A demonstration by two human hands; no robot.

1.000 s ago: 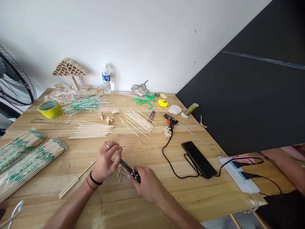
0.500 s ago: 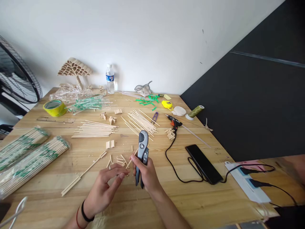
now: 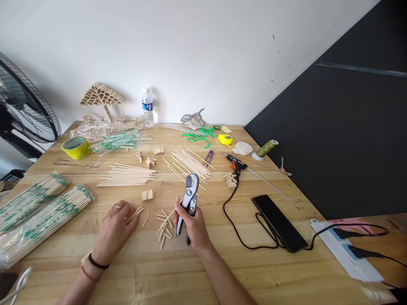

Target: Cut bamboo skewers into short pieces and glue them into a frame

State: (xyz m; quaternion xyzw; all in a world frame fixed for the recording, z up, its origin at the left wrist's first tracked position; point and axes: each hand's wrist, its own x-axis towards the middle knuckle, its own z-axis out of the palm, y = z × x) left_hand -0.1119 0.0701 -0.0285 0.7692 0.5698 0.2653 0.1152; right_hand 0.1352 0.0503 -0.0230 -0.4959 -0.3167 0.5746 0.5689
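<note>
My right hand [image 3: 196,228] grips a grey-and-black hand cutter [image 3: 190,186]. A thin wooden stick [image 3: 171,214] is pinched by its thumb and slants down to the left. Short cut stick pieces [image 3: 165,233] lie scattered just left of the cutter. My left hand [image 3: 117,231] is closed over long wooden sticks [image 3: 135,214] on the tabletop, whose ends poke out past the fingers; the palm hides their middle. Beyond the hands lie a small bundle of short sticks [image 3: 147,195] and two spreads of long sticks, one left [image 3: 127,176] and one centre [image 3: 190,163].
On the right are a glue gun [image 3: 235,163] with its cable, a black phone [image 3: 280,222] and a power strip [image 3: 346,250]. Packed sticks [image 3: 54,224] and yellow tape [image 3: 76,147] are at the left. A water bottle [image 3: 147,108] and a stick-built model [image 3: 101,99] stand at the back.
My left hand has moved left from beside the cutter and closed over the long sticks. More short pieces lie below the cutter. My right hand still holds the cutter, tilted slightly more.
</note>
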